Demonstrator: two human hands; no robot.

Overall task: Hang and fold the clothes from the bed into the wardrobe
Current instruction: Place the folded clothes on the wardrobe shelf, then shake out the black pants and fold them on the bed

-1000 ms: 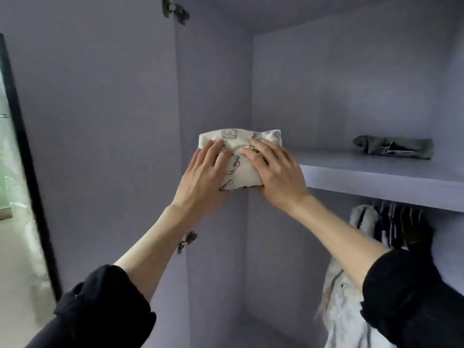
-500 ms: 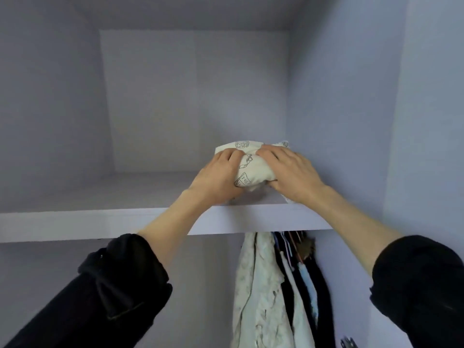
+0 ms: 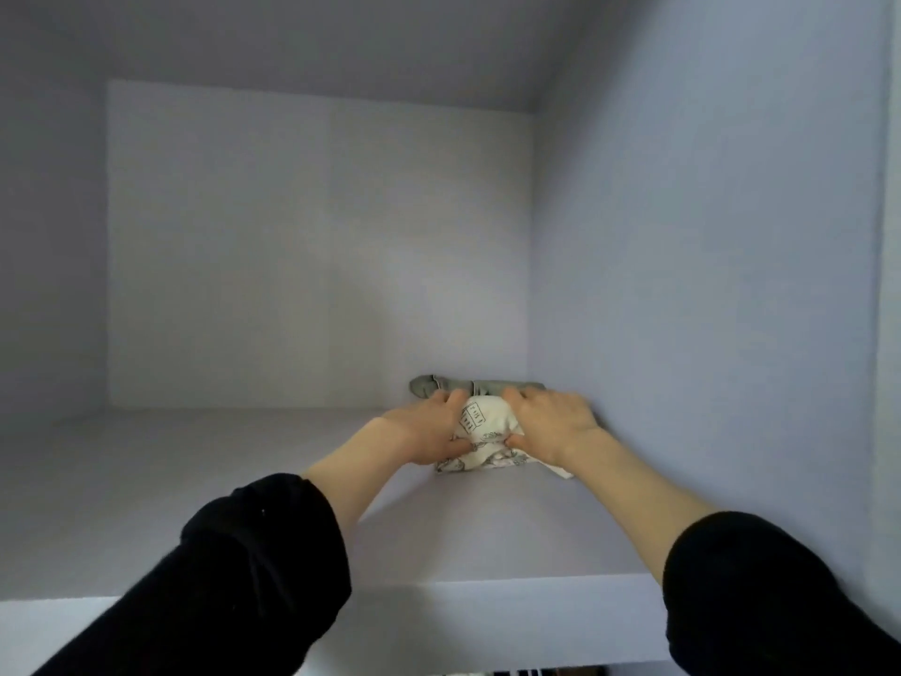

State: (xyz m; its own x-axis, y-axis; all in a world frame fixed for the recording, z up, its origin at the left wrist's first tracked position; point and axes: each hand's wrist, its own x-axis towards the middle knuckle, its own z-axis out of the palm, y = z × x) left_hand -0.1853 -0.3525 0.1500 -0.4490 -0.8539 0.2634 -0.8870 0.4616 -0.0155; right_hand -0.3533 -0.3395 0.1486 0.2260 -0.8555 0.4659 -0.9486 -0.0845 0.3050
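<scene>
A folded cream garment with dark printed drawings (image 3: pixel 480 434) lies on the lilac wardrobe shelf (image 3: pixel 244 480), deep in the right rear corner. My left hand (image 3: pixel 424 434) grips its left side, fingers over the top and thumb at the front. My right hand (image 3: pixel 548 424) grips its right side the same way. Just behind the cream garment lies a folded grey-green garment (image 3: pixel 458 385), partly hidden by my fingers.
The wardrobe's right side wall (image 3: pixel 682 285) stands close beside my right hand. The back wall (image 3: pixel 317 246) is just behind the grey-green garment. Tops of hanging clothes (image 3: pixel 512 671) peek out under the shelf's front edge.
Both hands carried the cream garment from the shelf's front edge deep onto the shelf, up to the grey-green garment in the right rear corner. The view rose and closed in on the shelf.
</scene>
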